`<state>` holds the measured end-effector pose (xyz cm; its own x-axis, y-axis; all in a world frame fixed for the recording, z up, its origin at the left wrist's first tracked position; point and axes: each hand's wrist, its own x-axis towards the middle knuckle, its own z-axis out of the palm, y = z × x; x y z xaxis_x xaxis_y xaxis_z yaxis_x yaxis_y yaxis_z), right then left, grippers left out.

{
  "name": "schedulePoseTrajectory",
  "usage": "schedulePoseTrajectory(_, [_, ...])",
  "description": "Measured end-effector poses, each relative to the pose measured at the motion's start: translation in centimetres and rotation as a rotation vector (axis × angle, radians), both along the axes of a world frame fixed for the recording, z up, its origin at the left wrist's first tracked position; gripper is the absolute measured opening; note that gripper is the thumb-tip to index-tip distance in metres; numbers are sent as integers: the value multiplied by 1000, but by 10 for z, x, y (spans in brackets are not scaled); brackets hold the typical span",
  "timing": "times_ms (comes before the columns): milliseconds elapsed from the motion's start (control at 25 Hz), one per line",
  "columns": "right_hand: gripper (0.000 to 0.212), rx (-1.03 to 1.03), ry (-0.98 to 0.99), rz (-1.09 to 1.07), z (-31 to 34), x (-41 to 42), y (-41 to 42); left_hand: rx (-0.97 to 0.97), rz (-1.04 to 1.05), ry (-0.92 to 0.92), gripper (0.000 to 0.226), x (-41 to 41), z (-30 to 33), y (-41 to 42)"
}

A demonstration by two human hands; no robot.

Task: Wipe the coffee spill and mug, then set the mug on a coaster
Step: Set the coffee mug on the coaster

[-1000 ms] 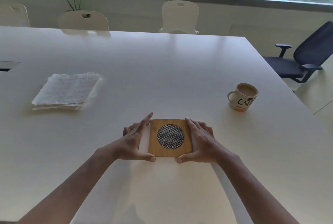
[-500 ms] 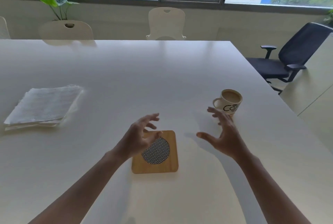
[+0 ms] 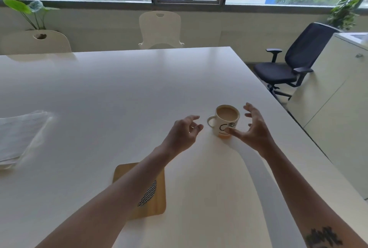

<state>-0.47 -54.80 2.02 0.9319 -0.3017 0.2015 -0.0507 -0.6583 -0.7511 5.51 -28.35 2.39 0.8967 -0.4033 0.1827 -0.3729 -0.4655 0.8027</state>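
Note:
A white mug (image 3: pixel 225 123) with black lettering and an orange base stands upright on the white table (image 3: pixel 119 92), full of milky coffee, its handle pointing left. My left hand (image 3: pixel 184 134) hovers just left of the handle, fingers loosely curled, holding nothing. My right hand (image 3: pixel 252 128) is spread wide around the mug's right side, thumb in front of its lower wall; whether it touches is unclear. A square wooden coaster (image 3: pixel 156 202) with a dark mesh centre lies nearer me, partly hidden under my left forearm. No spill is visible.
A stack of white paper napkins (image 3: pixel 19 136) lies at the table's left edge. Two cream chairs (image 3: pixel 160 28) stand at the far side. A dark office chair (image 3: pixel 294 64) and a white cabinet (image 3: pixel 338 108) are to the right, past the table's right edge.
Both hands let go of the coaster and reached forward and right to the mug. The view swung right, so the coaster now lies under my left forearm.

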Motion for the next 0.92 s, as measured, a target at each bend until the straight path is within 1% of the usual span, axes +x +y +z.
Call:
schedulePoseTrajectory(80, [125,49,39,55,-9,10,-5,8,-15,26,44,10,-4,-17])
schedulePoseTrajectory(200, [121,112,62,106,-19,22,-8,13,-40,51,40,22,-10,-34])
schedulePoseTrajectory(280, [109,158,62,131,-22,26,-10,25,-63,41,35,27,-14,-39])
schedulePoseTrajectory(360, [91,171,47,153,-24,28,-11,18,-80,30,30,29,-17,-41])
schedulePoseTrajectory(440, [81,180,29,157,-26,30,-12,5,-83,30,23,31,-21,-43])
schedulePoseTrajectory(720, [74,132,-43,178,-30,34,-14,-30,-75,5,17,34,-26,-48])
schedulePoseTrajectory(920, [72,98,-95,175,-18,32,-10,-56,-83,-19,15,35,-19,-46])
